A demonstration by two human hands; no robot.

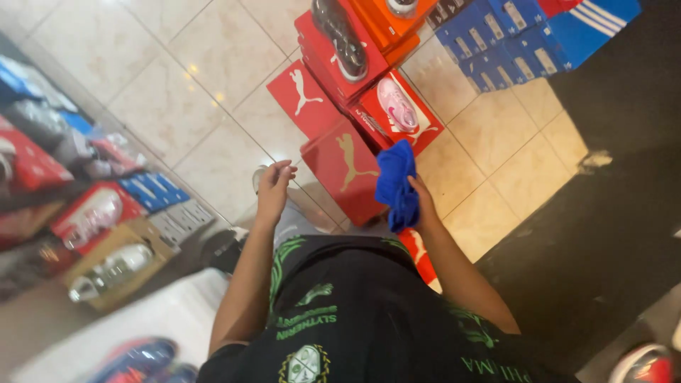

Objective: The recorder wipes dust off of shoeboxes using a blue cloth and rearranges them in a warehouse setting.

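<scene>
My right hand (pixel 423 201) grips a crumpled blue cloth (pixel 397 183) in front of my body, above a red shoebox (pixel 347 174) standing on the tiled floor. My left hand (pixel 275 186) hangs empty a little to the left, fingers loosely curled and apart, over the floor beside the same box. Behind it, more red boxes are stacked; one carries a pink shoe (pixel 396 103) and another a dark shoe (pixel 342 37). My black shirt with green print fills the bottom of the view.
Orange boxes (pixel 389 21) and blue boxes (pixel 489 35) stand farther back. On the left, a low shelf holds boxed shoes (pixel 106 213). A dark mat (pixel 603 213) covers the floor on the right. A red and white shoe (pixel 642 363) lies at bottom right.
</scene>
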